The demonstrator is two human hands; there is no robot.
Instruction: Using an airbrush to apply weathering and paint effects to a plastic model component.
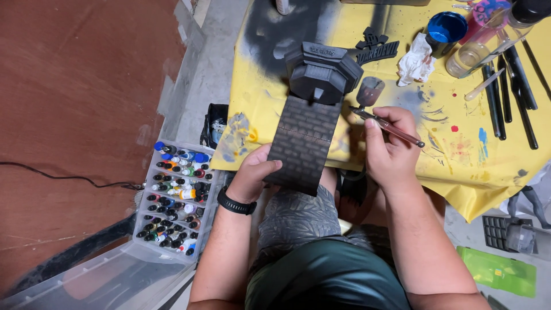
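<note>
While hands (252,175) grip, one pillar (310,109), one airbrush (385,123)

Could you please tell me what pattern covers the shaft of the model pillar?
A dark grey brick pattern on the model pillar, best seen in the head view.

The matt grey brick-textured model (307,123) looks plastic, the airbrush (385,123) glossy metal, the yellow table cover (459,166) paint-stained.
</note>
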